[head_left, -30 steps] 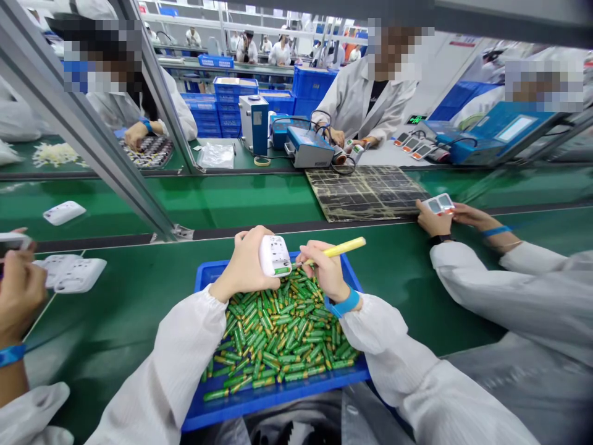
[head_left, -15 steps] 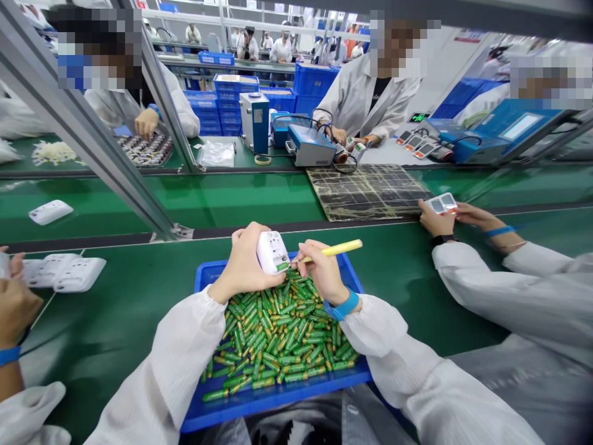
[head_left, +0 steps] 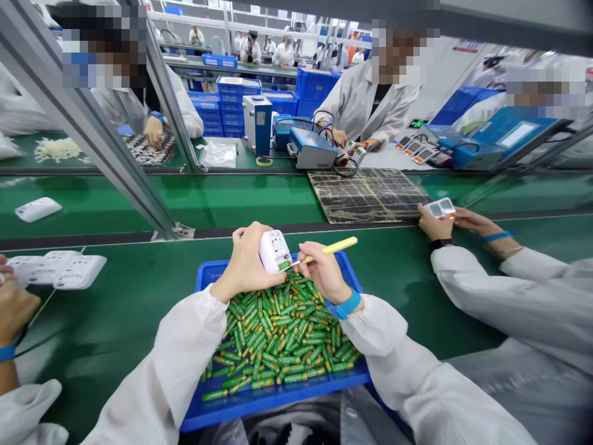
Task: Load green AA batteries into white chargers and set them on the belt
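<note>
My left hand (head_left: 249,258) is closed around a white plastic housing (head_left: 274,249), tilted up over the tray, with small slots on its face. A green battery (head_left: 284,265) shows in the opening at the housing's lower edge. In my right hand (head_left: 323,270) I pinch a slim tool with a yellow handle (head_left: 341,245). Its thin tip points left at the battery; whether they touch I cannot tell. Beneath both hands, a blue tray (head_left: 273,405) holds a heap of green and gold batteries (head_left: 278,334).
White housings (head_left: 79,272) lie on the green bench at left, beside a co-worker's hand (head_left: 16,303). Another white housing (head_left: 37,209) is on the green belt (head_left: 222,201). At right, a co-worker's hands (head_left: 435,224) hold a white device. A metal post (head_left: 115,167) rises at left.
The housing on the belt has shifted left. The co-worker's hand at far left has moved slightly. My hands keep nearly the same pose, with the yellow handle dipping a little to the left.
</note>
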A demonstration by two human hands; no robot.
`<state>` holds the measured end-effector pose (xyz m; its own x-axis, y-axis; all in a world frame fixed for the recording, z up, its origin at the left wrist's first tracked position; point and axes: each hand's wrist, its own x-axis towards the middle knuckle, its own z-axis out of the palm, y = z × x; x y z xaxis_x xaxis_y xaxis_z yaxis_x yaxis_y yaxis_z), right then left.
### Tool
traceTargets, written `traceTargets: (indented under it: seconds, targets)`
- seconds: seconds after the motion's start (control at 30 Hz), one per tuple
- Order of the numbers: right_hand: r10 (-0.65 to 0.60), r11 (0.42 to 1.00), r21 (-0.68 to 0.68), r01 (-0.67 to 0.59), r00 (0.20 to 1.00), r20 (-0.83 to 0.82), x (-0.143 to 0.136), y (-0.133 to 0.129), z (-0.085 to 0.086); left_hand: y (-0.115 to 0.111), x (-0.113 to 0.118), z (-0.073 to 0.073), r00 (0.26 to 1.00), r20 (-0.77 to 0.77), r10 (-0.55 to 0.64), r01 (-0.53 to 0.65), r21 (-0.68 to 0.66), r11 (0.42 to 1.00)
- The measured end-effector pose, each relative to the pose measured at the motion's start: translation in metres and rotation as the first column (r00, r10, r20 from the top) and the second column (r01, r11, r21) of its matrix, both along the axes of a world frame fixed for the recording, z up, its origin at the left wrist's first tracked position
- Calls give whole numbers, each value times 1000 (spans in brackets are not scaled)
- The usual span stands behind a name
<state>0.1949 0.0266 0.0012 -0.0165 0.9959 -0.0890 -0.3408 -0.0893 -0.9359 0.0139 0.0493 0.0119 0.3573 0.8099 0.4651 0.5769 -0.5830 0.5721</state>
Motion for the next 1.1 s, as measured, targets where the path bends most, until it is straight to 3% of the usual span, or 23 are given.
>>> traceTargets:
  seconds: [0.17,0.43,0.6,0.73,0.87,1.1]
  targets:
    - [-93,995,27,92,995,33,1,0,-1,0,0,-1,1000,11,13,-13,-40,999]
    - [-67,991,131,38,973,219,1,-4,2,-3,-1,5,1000,29,5,-3,-59,998]
    - [-23,997,76,-1,951,309,3,-1,-5,-3,-2,6,999,28,18,-18,-16,1000]
    - [81,997,-15,-80,994,80,-1,0,-9,-4,-1,5,1000,-2,-11,11,49,999]
    - [147,976,-133,-172,972,-184,-2,1,-6,-4,-1,5,1000,-24,2,2,155,988]
    - [219,956,-152,-249,956,-193,7,9,-4,-5,0,5,991,-134,22,16,273,962]
